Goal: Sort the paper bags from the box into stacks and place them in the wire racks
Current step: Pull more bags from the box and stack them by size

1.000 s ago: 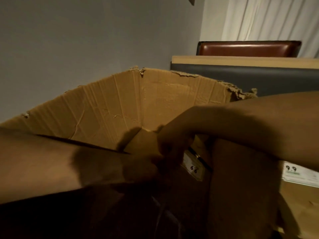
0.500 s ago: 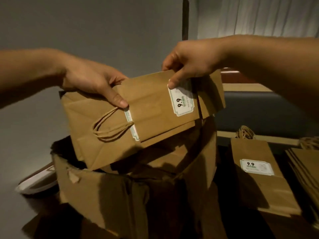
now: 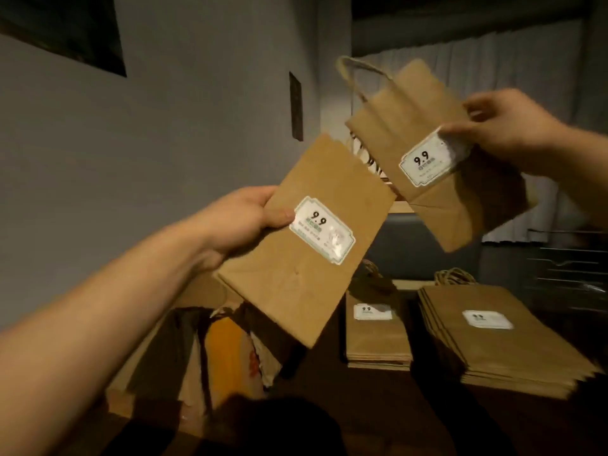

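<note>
Your left hand pinched one paper bag; your right hand gripped another bag. The two stacks lay below your right hand, nearer it, long axes running away from you.

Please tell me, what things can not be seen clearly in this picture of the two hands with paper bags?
Head view only:
- Small print under "9.9" on the left hand's bag: too small.
- Right hand and its bag: motion-blurred.
- Box contents: dark, partly behind the left bag.
- Wire racks: dim, cut by the right edge.
- Stack bag counts: edges blurred.
</note>
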